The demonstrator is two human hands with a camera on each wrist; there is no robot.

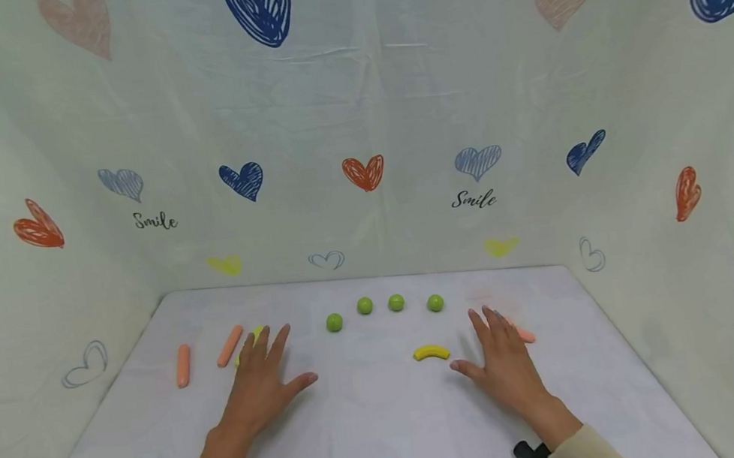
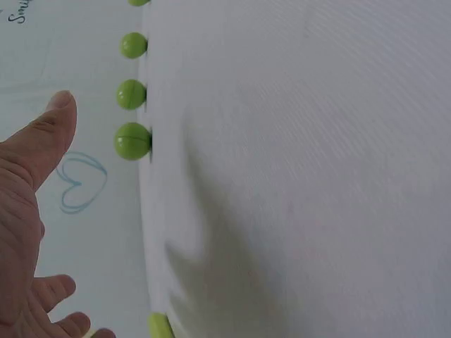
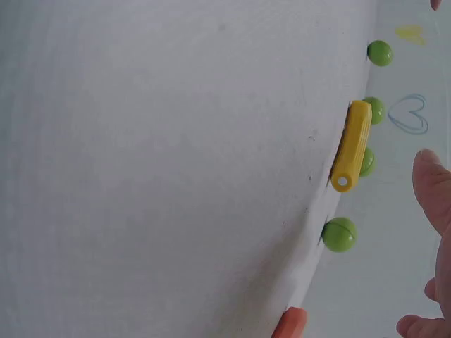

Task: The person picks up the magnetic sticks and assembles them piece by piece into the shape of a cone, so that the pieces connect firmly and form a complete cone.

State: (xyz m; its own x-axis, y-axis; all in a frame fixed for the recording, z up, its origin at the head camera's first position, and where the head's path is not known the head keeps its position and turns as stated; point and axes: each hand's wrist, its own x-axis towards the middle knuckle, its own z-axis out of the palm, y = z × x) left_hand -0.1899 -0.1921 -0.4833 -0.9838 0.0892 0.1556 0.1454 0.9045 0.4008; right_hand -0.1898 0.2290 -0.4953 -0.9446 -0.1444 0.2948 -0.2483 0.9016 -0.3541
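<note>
1. White surface: no raised rim shows, so anything knocked hard might roll off.
2. Left hand and right hand: both empty, fingers spread wide; a careless sweep could scatter things.
3. Orange sticks: two lie left of the left hand; another, partly hidden behind the right, could be bumped unseen.
4. Yellow banana-shaped piece: just beside the right thumb, easily nudged away.
5. Four green balls: beyond the hands, likely to roll if brushed.
</note>
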